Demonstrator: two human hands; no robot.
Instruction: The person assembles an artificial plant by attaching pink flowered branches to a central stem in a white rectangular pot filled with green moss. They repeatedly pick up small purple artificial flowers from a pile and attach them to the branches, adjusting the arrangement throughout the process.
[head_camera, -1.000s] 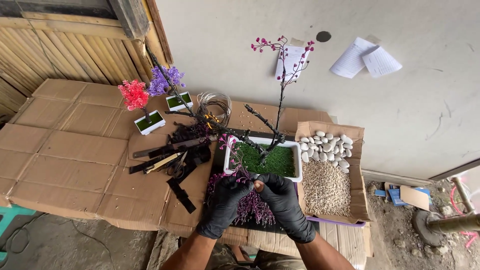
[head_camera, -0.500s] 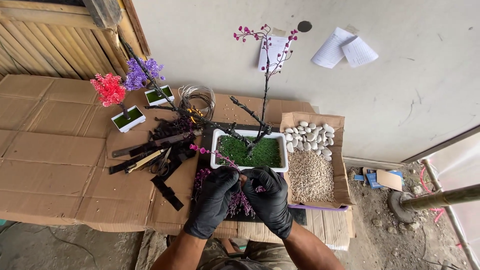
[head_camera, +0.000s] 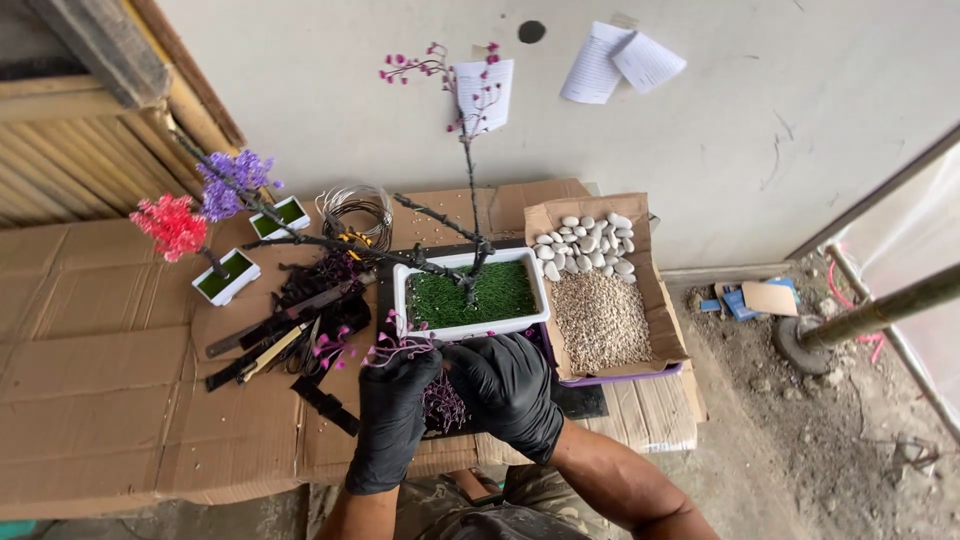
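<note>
- Both hands are covered by black gloves and are held close together, almost touching, over a dark mat.
- The left hand is closed around a pink beaded twig; the twig sticks out above its fingers, with small pink tips spread to the left.
- The right hand is curled, its fingertips brought against the same twig beside the left hand; whether it is firmly gripped there cannot be told.
- A bunch of purple beaded stems is seen between and just below the two hands.
- Just beyond the hands, a white tray filled with green turf is placed; a dark wire tree with pink buds is planted in it.
- Beyond and to the right of the right hand, a cardboard box of white pebbles and gravel is set.
- To the left of the left hand, dark tools are scattered on the cardboard.
- Far beyond the left hand, a red mini tree, a purple mini tree and a wire coil are found.
</note>
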